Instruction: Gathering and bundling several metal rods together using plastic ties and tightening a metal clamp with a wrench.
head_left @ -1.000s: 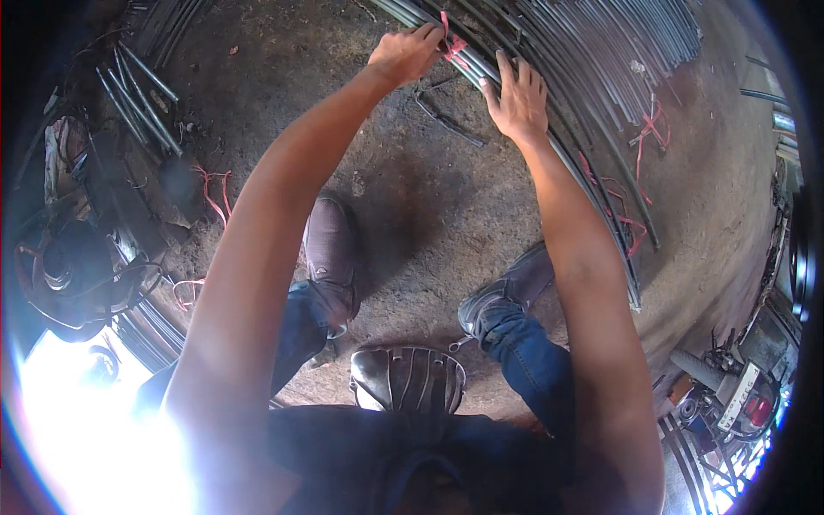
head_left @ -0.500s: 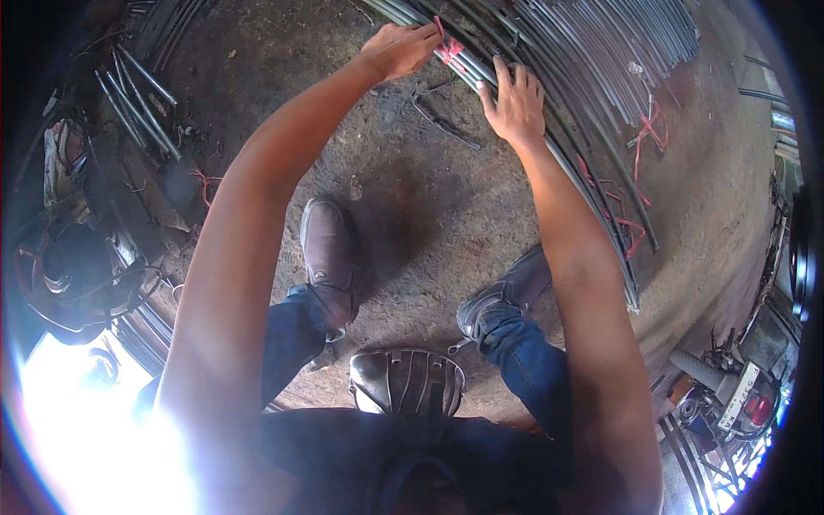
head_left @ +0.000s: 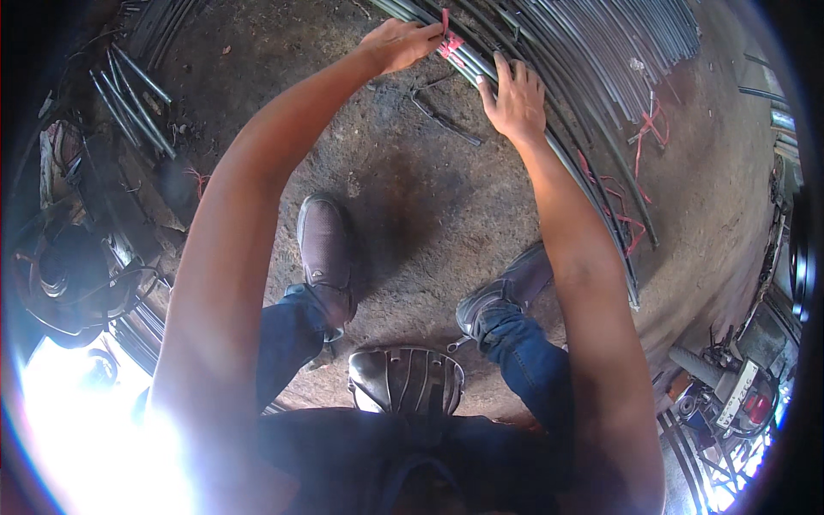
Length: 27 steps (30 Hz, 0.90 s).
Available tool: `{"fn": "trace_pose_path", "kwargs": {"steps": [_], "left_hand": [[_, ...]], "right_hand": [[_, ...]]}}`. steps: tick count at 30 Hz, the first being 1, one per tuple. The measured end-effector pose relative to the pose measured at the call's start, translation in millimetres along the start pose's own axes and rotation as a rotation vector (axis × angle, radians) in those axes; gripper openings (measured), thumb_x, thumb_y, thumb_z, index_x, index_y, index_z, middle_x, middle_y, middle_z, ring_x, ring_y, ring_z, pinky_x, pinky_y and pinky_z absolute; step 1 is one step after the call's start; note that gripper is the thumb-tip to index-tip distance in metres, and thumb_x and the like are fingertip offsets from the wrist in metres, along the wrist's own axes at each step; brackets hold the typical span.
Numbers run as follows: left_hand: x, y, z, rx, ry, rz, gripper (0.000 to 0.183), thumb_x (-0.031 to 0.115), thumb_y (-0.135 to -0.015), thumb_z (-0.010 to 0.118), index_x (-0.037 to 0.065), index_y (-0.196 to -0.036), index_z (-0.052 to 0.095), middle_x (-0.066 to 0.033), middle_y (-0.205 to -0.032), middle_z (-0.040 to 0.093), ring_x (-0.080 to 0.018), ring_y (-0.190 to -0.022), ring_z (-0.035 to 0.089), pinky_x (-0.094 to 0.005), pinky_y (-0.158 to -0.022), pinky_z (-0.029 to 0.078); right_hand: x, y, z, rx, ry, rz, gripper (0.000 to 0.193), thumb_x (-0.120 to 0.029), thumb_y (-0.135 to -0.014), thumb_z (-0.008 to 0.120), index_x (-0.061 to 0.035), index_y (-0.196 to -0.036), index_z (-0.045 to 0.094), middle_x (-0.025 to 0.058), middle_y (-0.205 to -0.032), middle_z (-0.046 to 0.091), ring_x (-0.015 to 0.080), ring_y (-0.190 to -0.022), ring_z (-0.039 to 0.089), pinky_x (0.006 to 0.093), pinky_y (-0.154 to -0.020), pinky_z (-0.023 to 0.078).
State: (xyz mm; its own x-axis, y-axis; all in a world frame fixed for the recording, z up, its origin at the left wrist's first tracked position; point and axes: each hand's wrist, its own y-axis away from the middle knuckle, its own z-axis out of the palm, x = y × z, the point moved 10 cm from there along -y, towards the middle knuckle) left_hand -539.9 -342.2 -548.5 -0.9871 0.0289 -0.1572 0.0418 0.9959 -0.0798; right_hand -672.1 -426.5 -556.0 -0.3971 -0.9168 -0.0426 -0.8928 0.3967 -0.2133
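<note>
Grey metal rods (head_left: 469, 67), gathered in a long narrow bundle, lie on the stained floor (head_left: 403, 197) beyond the shoes (head_left: 326, 240), running from the top edge of the view down beside the right forearm (head_left: 579, 232); pink string (head_left: 451, 48) is tied around them between the two hands; the left grip (head_left: 400, 45) has thumb and fingertips pinched together on that string; the right grip (head_left: 519, 101) is apart, its fingers spread and laid across the bundle, clamped on nothing. Rods like these should be stiff and hard to break, heavy taken together, and smooth enough to slide against one another; the string looks thin, light and soft, and might tear under a sharp pull; best held close to the tie, with a palm over the rods just beside it; whether the rods are solid or hollow, I cannot tell from here.
</note>
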Motion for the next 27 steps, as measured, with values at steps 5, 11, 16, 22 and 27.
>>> {"fn": "trace_pose_path", "kwargs": {"steps": [5, 11, 16, 22, 27], "left_hand": [[0.9, 11.2, 10.7, -0.068, -0.104, 0.037, 0.034, 0.013, -0.083, 0.069, 0.009, -0.113, 0.054, -0.0054, -0.112, 0.055, -0.0221, -0.096, 0.066, -0.0357, -0.071, 0.058], [-69.3, 70.4, 10.8, -0.288, -0.367, 0.050, 0.026, 0.010, -0.085, 0.062, 0.007, -0.110, 0.060, -0.0095, -0.110, 0.059, -0.0243, -0.090, 0.067, -0.0354, -0.068, 0.056], [-102.3, 69.2, 1.2, -0.350, -0.235, -0.232, 0.025, 0.013, -0.085, 0.063, 0.006, -0.110, 0.063, -0.0087, -0.121, 0.059, -0.0260, -0.102, 0.066, -0.0397, -0.073, 0.057], [-32.7, 30.1, -61.7, 0.233, 0.254, -0.474, 0.037, 0.021, -0.076, 0.074, 0.010, -0.110, 0.065, -0.0088, -0.107, 0.060, -0.0242, -0.097, 0.065, -0.0418, -0.078, 0.058], [0.5, 18.4, -26.5, 0.316, 0.406, -0.669, 0.027, 0.026, -0.080, 0.073, 0.012, -0.103, 0.072, -0.0051, -0.108, 0.063, -0.0270, -0.105, 0.062, -0.0418, -0.084, 0.056]], "right_hand": [[-3.2, -2.8, 1.2, -0.015, -0.015, -0.003, 0.059, -0.048, -0.097, 0.050, -0.0146, -0.144, 0.042, 0.0182, -0.120, 0.054, 0.0369, -0.110, 0.053, 0.0550, -0.098, 0.040], [5.5, 0.7, 5.8, -0.031, 0.017, 0.013, 0.060, -0.048, -0.097, 0.049, -0.0151, -0.147, 0.039, 0.0185, -0.123, 0.053, 0.0374, -0.111, 0.052, 0.0549, -0.098, 0.039], [-7.0, -4.4, 1.1, 0.002, -0.011, -0.012, 0.059, -0.047, -0.096, 0.052, -0.0132, -0.143, 0.044, 0.0184, -0.118, 0.055, 0.0364, -0.108, 0.053, 0.0537, -0.098, 0.040], [-1.2, 1.3, -4.3, 0.003, -0.001, 0.006, 0.058, -0.047, -0.096, 0.051, -0.0121, -0.143, 0.044, 0.0178, -0.117, 0.056, 0.0359, -0.108, 0.053, 0.0522, -0.098, 0.040], [-1.2, -2.3, 4.7, -0.097, 0.004, 0.041, 0.061, -0.051, -0.098, 0.046, -0.0138, -0.146, 0.042, 0.0178, -0.124, 0.055, 0.0349, -0.113, 0.053, 0.0533, -0.102, 0.038]]}}
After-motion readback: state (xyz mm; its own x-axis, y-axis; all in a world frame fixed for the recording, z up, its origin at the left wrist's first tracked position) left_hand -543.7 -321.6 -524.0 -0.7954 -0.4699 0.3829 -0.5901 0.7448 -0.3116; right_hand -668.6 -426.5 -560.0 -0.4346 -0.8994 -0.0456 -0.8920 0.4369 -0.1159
